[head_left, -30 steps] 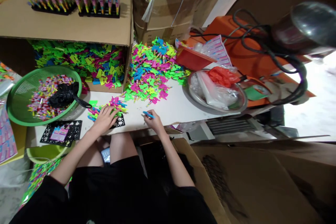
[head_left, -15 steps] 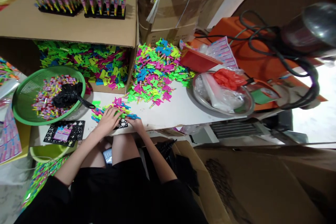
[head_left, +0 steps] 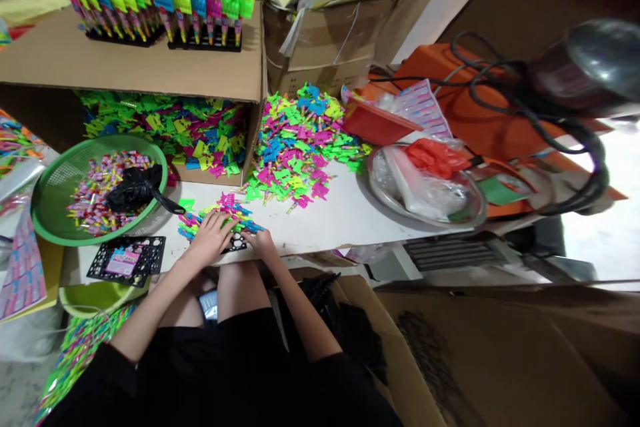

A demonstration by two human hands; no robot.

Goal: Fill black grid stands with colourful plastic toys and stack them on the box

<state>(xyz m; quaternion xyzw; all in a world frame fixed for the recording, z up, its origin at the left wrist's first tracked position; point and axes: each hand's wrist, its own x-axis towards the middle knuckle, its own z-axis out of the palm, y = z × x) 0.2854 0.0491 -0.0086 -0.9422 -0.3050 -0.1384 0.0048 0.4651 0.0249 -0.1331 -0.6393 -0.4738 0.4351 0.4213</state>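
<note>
My left hand [head_left: 214, 235] lies over a small heap of bright plastic novelty pens [head_left: 193, 223] at the table's front edge, its fingers stretched across them. Just right of it, my right hand [head_left: 261, 244] is closed at the end of a blue novelty pen [head_left: 250, 227]; its fingertips are partly hidden. Under and between both hands shows a black perforated rack [head_left: 237, 244]. To the left, a similar black rack [head_left: 153, 255] has a pink printed card [head_left: 123, 261] on it. A loose green piece [head_left: 187, 203] rests behind the heap.
A green basket [head_left: 45, 213] holds small printed pieces and a black bag [head_left: 134, 190]. Behind, a cardboard box [head_left: 200, 73] contains many colourful pieces, with filled racks [head_left: 205, 47] on top. A larger pile [head_left: 295, 153] and a metal bowl [head_left: 477, 207] of plastic bags stand rightward.
The whole view has shifted slightly, so things sit a little lower. My right hand has drawn in slightly along the blue pen; my left hand stays over the heap.
</note>
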